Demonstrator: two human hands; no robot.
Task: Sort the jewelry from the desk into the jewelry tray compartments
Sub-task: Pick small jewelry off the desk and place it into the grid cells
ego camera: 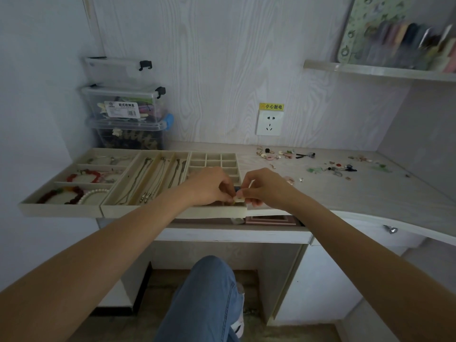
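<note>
**Both hands pinch a small piece over the near corner of the grid tray**

The left hand (209,185) and the right hand (265,187) meet above the near right corner of the jewelry tray (138,210), a row of three shallow cream boxes with a soft, matte lining. Fingers of both hands are curled narrow, pinching between them a small pale piece (238,199) with a dark blue bit just above it; its exact shape is too small to tell.

The left box has wide compartments holding beaded bracelets (84,175) in red and dark beads, and a strand of round white pearls (92,193). The middle box has long narrow slots with thin metal chains (158,176) laid lengthwise. The right box is a grid of small square cells (213,157), partly hidden under the hands.

To the right, well apart from the tray, loose jewelry (328,166) lies scattered on the pale wood-grain desk (370,191): small pink, green, white and dark pieces.

At the far left, clear plastic storage boxes (123,104) with clip lids stand stacked. A white wall socket (269,122) sits on the back panel.
</note>
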